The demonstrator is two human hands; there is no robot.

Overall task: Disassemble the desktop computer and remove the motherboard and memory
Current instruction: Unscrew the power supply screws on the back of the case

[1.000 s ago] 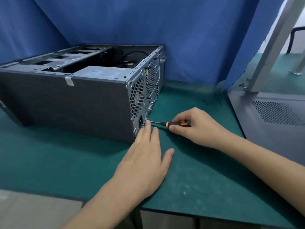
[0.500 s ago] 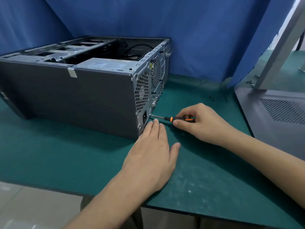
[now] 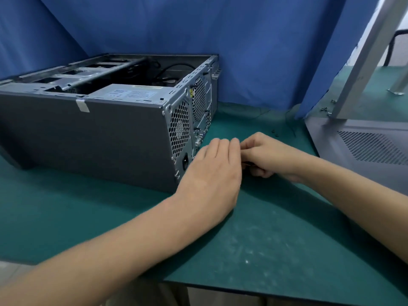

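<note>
Case [image 3: 106, 142] looks heavy, stiff steel; lift by its rim. Left hand [image 3: 212, 173] grip spread flat; right hand [image 3: 267, 157] grip curls round a dark tool [image 3: 247, 163], mostly hidden.

Soft, even light is coming from above and from the upper right of the frame, where a bright opening is washing out almost to white. It is casting only faint, diffuse shadows on the green mat [image 3: 276, 239] beneath the forearms and along the lower edge of the computer case [image 3: 88, 146]. The left hand [image 3: 212, 173] and right hand [image 3: 271, 157] at centre are smearing slightly with motion blur, while the wide lens is bowing straight lines near the edges and the whole picture is looking somewhat soft.
</note>
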